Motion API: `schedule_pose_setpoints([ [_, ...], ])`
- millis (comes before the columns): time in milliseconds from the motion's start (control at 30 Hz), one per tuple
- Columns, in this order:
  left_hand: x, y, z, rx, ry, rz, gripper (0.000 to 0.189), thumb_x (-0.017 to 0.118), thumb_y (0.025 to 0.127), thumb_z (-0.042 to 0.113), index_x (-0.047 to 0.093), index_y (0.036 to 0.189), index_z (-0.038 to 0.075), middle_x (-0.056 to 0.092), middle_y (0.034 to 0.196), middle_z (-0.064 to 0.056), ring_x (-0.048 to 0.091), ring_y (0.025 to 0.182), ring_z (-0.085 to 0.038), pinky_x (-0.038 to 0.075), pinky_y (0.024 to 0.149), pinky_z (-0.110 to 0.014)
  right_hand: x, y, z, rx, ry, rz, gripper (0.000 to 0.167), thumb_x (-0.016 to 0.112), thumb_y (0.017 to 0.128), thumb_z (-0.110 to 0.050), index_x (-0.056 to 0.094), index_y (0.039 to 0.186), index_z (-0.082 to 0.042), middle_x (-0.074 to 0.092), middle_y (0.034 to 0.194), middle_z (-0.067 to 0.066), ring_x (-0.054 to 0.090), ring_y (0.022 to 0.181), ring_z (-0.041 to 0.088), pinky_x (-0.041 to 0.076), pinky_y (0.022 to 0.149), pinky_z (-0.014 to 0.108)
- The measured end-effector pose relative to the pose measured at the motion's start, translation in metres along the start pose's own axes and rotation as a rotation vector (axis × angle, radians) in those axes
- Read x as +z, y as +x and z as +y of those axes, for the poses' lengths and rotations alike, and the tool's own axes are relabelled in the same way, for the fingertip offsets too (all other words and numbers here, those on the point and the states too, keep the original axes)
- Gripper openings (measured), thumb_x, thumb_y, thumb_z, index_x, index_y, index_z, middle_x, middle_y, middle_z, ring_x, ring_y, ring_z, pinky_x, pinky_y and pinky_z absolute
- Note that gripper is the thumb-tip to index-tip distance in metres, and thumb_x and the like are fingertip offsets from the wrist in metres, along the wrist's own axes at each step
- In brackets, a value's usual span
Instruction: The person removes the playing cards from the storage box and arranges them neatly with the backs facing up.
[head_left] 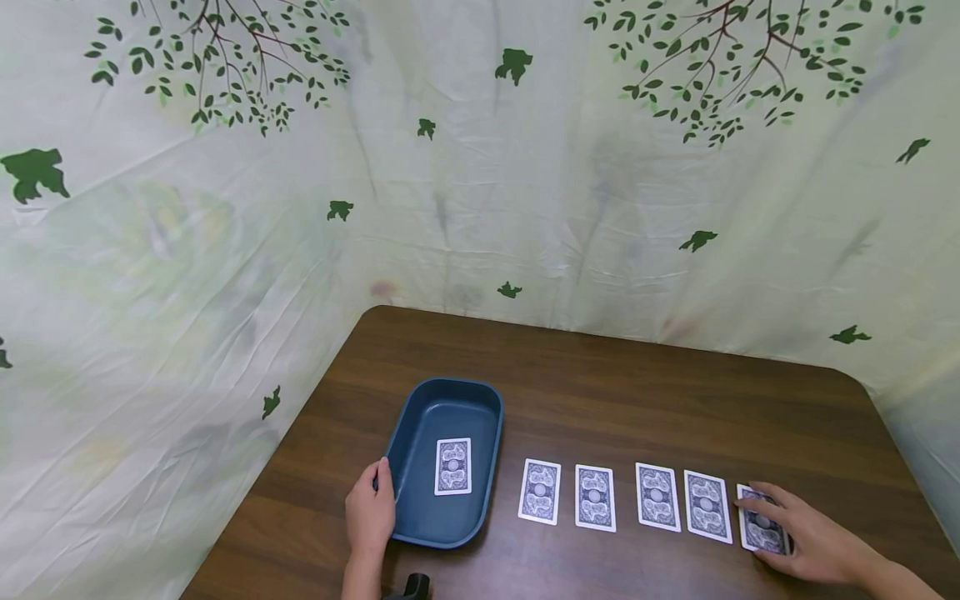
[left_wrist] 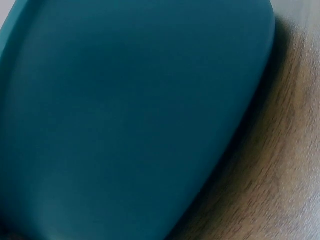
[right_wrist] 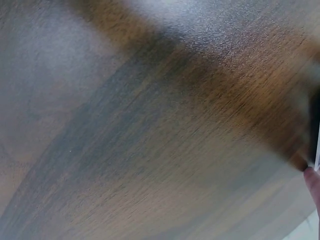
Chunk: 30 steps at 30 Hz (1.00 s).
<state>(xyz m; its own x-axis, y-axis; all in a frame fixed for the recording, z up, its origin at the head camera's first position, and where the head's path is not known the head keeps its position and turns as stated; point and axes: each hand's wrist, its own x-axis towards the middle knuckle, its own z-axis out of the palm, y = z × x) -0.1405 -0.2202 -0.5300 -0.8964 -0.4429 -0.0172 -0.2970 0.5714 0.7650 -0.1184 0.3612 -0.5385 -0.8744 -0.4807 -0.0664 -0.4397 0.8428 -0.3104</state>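
Note:
My left hand (head_left: 371,510) holds the left rim of a blue rectangular tray (head_left: 492,467), thumb over the edge. One playing card (head_left: 453,467), back up, lies inside it; the left wrist view is filled mostly by the tray's wall (left_wrist: 135,110). At the right end of a row, my right hand (head_left: 806,533) grips a playing card (head_left: 759,533) by its far and near edges, partly covering it. A fingertip (right_wrist: 313,182) touches a thin white edge at the border of the right wrist view.
Several more cards lie back up in a row between tray and right hand, among them a leftmost card (head_left: 539,492) and one beside the right hand (head_left: 708,507). The brown wooden table (head_left: 600,375) meets a leaf-patterned curtain (head_left: 480,208). A black object (head_left: 416,586) shows near the left wrist.

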Motion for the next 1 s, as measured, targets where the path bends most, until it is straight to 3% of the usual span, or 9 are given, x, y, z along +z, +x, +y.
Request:
schedule_pose_setpoints([
  [767, -0.0004, -0.0009, -0.001, 0.006, -0.012, 0.012, 0.057, 0.029, 0.099, 0.042, 0.053, 0.122, -0.005, 0.052, 0.121, -0.028, 0.047, 0.111, -0.045, 0.035, 0.092, -0.057, 0.0, 0.0006, 0.0014, -0.047, -0.086, 0.041, 0.056, 0.07, 0.074, -0.049, 0.058, 0.12, -0.018, 0.047, 0.123, 0.015, 0.052, 0.098, 0.028, 0.05, 0.069, 0.046],
  [900, -0.0001, -0.0006, -0.0006, 0.006, -0.012, 0.017, 0.055, 0.03, 0.099, 0.04, 0.054, 0.121, -0.005, 0.053, 0.121, -0.027, 0.048, 0.111, -0.045, 0.035, 0.091, -0.057, -0.0013, 0.0013, 0.0002, -0.021, -0.052, 0.026, 0.058, 0.07, 0.074, -0.049, 0.057, 0.122, -0.018, 0.047, 0.123, 0.016, 0.052, 0.098, 0.028, 0.05, 0.068, 0.045],
  [1000, 0.0005, -0.0005, 0.0006, 0.012, -0.002, 0.019, 0.054, 0.031, 0.099, 0.04, 0.054, 0.121, -0.004, 0.053, 0.12, -0.027, 0.048, 0.11, -0.045, 0.035, 0.091, -0.057, -0.0065, 0.0029, -0.0018, 0.012, -0.02, 0.08, 0.061, 0.075, 0.07, -0.046, 0.058, 0.12, -0.016, 0.049, 0.12, 0.016, 0.053, 0.095, 0.029, 0.05, 0.066, 0.042],
])
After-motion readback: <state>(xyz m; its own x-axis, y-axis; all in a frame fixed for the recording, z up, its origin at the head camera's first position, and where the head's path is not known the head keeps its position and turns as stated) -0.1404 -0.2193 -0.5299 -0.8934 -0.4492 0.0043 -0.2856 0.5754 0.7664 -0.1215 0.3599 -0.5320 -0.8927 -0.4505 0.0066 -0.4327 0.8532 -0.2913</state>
